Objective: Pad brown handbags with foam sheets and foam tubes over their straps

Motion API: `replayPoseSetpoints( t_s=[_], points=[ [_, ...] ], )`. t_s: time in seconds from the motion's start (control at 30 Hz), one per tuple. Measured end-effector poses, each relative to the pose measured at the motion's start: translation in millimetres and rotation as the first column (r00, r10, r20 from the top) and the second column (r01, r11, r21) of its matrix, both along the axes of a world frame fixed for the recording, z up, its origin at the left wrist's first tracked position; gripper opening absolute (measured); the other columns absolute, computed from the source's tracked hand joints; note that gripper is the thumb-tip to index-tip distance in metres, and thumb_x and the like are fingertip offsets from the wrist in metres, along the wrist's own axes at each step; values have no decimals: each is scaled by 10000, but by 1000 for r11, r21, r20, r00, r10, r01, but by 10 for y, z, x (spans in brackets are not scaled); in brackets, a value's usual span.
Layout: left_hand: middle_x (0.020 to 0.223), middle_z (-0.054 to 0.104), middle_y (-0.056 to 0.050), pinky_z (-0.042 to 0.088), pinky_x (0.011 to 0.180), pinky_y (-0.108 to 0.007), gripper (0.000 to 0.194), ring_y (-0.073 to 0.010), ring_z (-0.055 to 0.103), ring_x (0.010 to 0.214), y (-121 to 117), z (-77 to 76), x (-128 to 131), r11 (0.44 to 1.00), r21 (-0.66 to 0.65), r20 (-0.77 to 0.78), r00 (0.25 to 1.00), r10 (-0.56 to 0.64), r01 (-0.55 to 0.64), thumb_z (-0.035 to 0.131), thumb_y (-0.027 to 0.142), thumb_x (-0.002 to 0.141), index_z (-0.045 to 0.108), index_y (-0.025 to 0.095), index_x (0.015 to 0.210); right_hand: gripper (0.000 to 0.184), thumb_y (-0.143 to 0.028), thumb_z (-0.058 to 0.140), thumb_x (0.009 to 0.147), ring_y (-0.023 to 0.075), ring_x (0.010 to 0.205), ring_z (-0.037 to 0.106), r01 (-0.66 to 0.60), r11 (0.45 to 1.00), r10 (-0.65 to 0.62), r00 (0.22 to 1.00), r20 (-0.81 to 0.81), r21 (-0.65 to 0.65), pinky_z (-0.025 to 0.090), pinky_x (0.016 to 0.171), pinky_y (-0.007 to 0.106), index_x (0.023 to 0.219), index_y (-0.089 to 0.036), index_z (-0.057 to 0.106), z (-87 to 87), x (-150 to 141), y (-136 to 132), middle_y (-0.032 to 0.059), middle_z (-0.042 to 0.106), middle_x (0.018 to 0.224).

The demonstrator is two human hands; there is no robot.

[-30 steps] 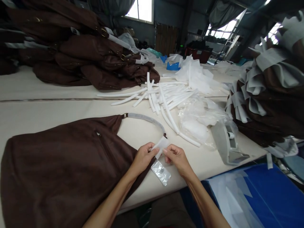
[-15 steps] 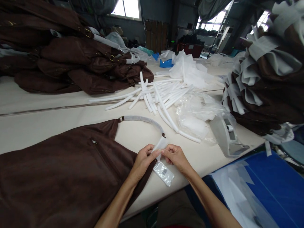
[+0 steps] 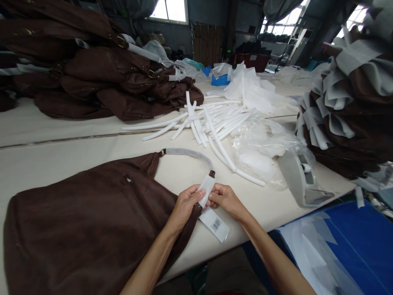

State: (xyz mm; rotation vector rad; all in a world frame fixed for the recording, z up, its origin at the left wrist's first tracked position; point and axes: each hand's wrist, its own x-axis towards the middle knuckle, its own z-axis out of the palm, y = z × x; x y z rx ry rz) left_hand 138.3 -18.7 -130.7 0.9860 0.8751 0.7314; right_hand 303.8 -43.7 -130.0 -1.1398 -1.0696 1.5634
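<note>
A dark brown handbag with a slanted zip lies on the table at the left. Its strap, covered in pale wrapping, curves up and round to the bag's right corner. There a piece of white wrapping sits around the strap end. My left hand grips this wrapping from the left, thumb on top. My right hand pinches its right edge, fingers closed. Below the hands a tag in a clear sleeve with a barcode lies near the table edge.
Several white foam rods lie heaped beyond the bag, beside a crumpled clear plastic bag and a grey tape dispenser. Brown bags are piled at the back left and right. A blue box stands below the table's right edge.
The white wrapping now lies flatter along the strap end, its upper end near the dark strap tab. The tag's barcode shows more plainly. The whole view has shifted slightly.
</note>
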Motion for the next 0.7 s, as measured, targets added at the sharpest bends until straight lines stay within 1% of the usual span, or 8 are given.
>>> replayPoseSetpoints(
  t_s=[0.1,0.2,0.3,0.43,0.5,0.57,0.63,0.7],
  points=[
    [639,652,-29,429,553,-231,607,-136,554,545,10,10,-2,1000,-9,12,1000,-18,18,717,550,747,652,111,1162,321,-481,707,762,109,549,526,1,1000,-1,1000,-4,12,379,563,231,782,-171,627,-62,-38,8,-6,631,624],
    [623,645,-30,417,542,-229,610,-139,555,546,5,18,1,999,8,30,999,-37,36,719,554,749,663,105,1159,282,-440,690,798,113,564,541,34,999,-34,999,-8,24,387,569,231,856,-166,655,-145,-51,-19,-3,637,641],
    [611,645,-32,426,561,-243,592,-145,560,546,-2,5,-1,998,23,48,997,-60,58,711,559,765,677,110,1150,308,-453,697,783,118,522,537,73,997,-73,997,-3,-4,394,529,232,903,-171,671,-206,-82,-21,-2,642,620],
    [646,665,-49,441,580,-259,596,-161,589,573,-6,-26,-5,995,7,77,992,-96,96,722,556,765,676,117,1166,275,-425,742,680,125,433,508,149,986,-146,988,52,-71,383,438,230,743,-182,629,-245,-144,26,-12,605,517],
    [686,683,-58,451,590,-258,622,-167,614,594,-11,-38,0,995,-2,103,989,-104,104,732,548,762,643,127,1211,268,-408,745,636,124,392,484,172,980,-165,984,72,-103,353,395,224,686,-192,594,-264,-171,48,-22,572,468],
    [717,693,-61,462,596,-254,674,-173,634,614,-19,-53,16,995,-2,130,987,-99,100,751,544,744,590,143,1261,294,-432,742,613,124,357,458,201,972,-193,978,77,-124,314,361,220,653,-199,568,-290,-194,62,-31,532,425],
    [736,695,-61,473,590,-252,731,-176,641,616,-30,-79,45,995,18,132,987,-96,95,768,544,722,538,150,1294,327,-465,743,614,116,339,429,275,954,-270,961,56,-118,284,343,219,640,-203,549,-317,-209,78,-39,504,419],
    [731,689,-57,477,567,-253,763,-176,635,589,-42,-119,82,995,59,73,994,-84,80,762,545,723,500,148,1320,324,-465,748,632,111,374,444,386,918,-389,921,-15,-93,318,365,225,686,-203,564,-334,-202,104,-36,538,491]
  ],
)
